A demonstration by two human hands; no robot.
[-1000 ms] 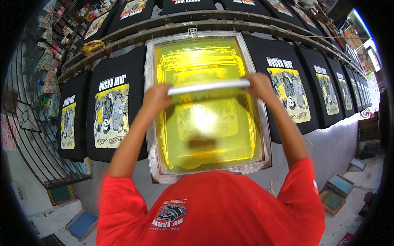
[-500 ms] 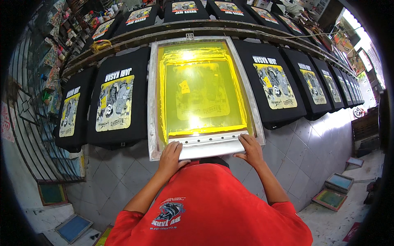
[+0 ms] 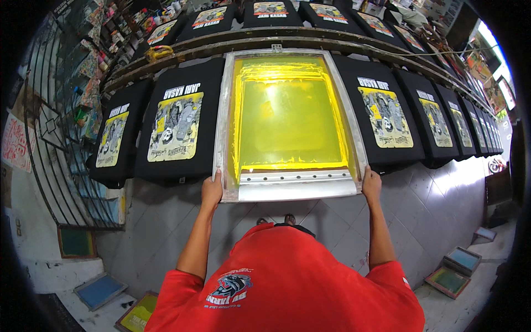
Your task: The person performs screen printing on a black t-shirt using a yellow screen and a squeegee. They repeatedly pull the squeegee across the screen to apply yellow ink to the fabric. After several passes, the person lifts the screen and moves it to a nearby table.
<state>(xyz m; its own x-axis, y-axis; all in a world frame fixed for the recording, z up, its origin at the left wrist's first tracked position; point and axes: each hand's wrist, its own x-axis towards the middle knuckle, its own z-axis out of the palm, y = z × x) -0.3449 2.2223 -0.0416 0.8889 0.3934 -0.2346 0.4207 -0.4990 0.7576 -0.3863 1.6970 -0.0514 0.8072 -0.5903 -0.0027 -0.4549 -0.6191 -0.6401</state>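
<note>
A screen-printing frame (image 3: 224,116) with yellow ink on its mesh (image 3: 290,122) lies in front of me, hinged at its far edge. Across its near end rests a wide silver squeegee (image 3: 298,190) with a row of dark holes. My left hand (image 3: 212,190) grips the frame's near left corner, thumb on top. At the near right corner, my right hand (image 3: 371,183) holds the opposite side rail. Neither hand touches the squeegee. Only a faint, blurred patch shows through the mesh.
Black printed T-shirts (image 3: 176,119) on boards flank the frame on the left, with more shirts (image 3: 385,110) to the right. A wooden rail (image 3: 204,57) runs behind, with another shirt row beyond. Small screens (image 3: 99,291) lean at the lower left, others (image 3: 449,281) lower right.
Both hands have left the squeegee and moved outward to the frame's side rails. The print under the mesh shows less distinctly. The whole view has shifted slightly.
</note>
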